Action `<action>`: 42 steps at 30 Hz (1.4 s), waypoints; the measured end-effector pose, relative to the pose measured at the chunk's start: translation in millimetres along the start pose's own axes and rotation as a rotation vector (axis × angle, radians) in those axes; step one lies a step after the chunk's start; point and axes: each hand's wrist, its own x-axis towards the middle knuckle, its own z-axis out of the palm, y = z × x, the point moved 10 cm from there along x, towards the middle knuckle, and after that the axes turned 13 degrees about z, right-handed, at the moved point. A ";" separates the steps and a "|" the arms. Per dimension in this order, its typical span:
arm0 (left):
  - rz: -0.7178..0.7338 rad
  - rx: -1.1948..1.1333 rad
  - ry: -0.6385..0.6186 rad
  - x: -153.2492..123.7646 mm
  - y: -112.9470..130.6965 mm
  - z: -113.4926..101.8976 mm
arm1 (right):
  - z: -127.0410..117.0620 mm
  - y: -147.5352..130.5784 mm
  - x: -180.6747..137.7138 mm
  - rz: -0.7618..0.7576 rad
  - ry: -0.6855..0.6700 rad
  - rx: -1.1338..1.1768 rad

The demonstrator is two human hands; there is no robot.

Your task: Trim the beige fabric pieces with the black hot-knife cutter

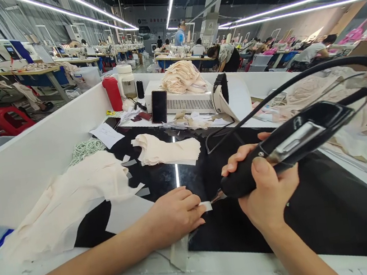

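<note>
My right hand (pixel 266 189) is wrapped round a black hand-held cutting tool (pixel 290 143) with a cable running off to the back right. Its metal tip (pixel 216 198) touches a small white strip (pixel 207 205) on the black glass worktop (pixel 316 210). My left hand (pixel 176 216) lies curled with its fingertips pressing on that strip, right beside the tip. A stack of cream fabric pieces (pixel 167 151) lies just behind my hands. A larger heap of cream fabric (pixel 73 203) spreads to the left of my left forearm.
A white box unit (pixel 181 101) with folded cream fabric (pixel 182 77) on top stands at the back, a black phone (pixel 159 106) leaning on it. A red bottle (pixel 113 92) and a jar (pixel 127 81) stand back left. White walls (pixel 29 154) fence the bench. Other people work at distant tables.
</note>
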 end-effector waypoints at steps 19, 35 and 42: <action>-0.055 -0.041 -0.006 -14.6 3.5 -8.2 | -6.6 -1.9 -6.2 -0.006 0.031 -0.073; -0.097 0.025 0.050 -14.5 5.1 -6.0 | 11.1 0.7 -1.5 0.036 0.008 -0.008; -0.081 0.062 0.077 -10.9 6.7 -8.7 | 20.6 8.9 -6.5 0.048 -0.020 -0.016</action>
